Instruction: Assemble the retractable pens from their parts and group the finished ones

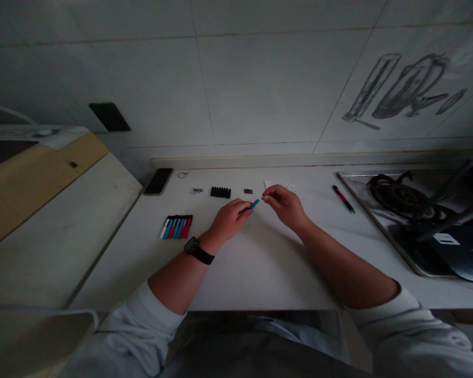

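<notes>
My left hand (232,218), with a black watch on its wrist, pinches a blue pen barrel (254,203) that points up and to the right. Just right of the barrel's end is my right hand (286,205), its thumb and forefinger closed on something small and pale that I cannot make out. Behind the hands lie a row of black pen parts (220,192), small springs (196,191), a little dark piece (248,191) and several thin white pieces (267,185). White, blue and red barrels with black ends (176,227) lie side by side left of my left hand.
A phone (158,181) lies at the back left of the white table (256,273), near a small ring (183,174). Farther right are a red and black pen (343,199) and a metal-rimmed stove (402,252). A tiled wall (260,94) closes off the back.
</notes>
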`<state>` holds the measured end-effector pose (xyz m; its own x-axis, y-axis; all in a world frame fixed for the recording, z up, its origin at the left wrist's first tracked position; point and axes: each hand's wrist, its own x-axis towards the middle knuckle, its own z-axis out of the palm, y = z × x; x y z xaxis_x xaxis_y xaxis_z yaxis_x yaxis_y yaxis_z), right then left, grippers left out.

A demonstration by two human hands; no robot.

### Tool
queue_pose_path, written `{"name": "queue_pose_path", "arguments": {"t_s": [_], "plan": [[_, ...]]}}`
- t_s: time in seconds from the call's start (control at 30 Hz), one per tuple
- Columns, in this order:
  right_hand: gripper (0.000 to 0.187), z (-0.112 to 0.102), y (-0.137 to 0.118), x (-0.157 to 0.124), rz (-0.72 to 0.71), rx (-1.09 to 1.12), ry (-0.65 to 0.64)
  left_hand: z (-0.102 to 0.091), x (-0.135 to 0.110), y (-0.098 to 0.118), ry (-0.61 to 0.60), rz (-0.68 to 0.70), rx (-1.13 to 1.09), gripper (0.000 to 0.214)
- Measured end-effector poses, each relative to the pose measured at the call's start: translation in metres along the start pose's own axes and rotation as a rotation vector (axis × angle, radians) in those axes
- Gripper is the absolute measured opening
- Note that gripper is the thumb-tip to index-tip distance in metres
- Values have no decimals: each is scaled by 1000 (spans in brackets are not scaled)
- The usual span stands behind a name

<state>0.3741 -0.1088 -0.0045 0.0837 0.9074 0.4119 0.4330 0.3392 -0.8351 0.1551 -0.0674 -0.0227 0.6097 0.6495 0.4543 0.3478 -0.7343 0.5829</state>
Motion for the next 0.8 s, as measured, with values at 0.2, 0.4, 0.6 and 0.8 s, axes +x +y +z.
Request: {"name": "queue_pose_path", "arguments": {"t_s": [0.2, 0.4, 0.6, 0.8], "plan": [[24, -2, -2, -3, -122, -160, -17, 0, -1, 3, -7, 19, 17, 19], [25, -4, -5, -4, -273, -222, -41, 1, -1, 3, -18, 36, 30, 17], [33, 0, -4, -5, -166, -12, -131, -1, 0, 6, 4, 37, 31, 14], [29, 8, -3, -6, -27, 246, -266, -3, -1, 11, 7, 35, 31, 8]]}}
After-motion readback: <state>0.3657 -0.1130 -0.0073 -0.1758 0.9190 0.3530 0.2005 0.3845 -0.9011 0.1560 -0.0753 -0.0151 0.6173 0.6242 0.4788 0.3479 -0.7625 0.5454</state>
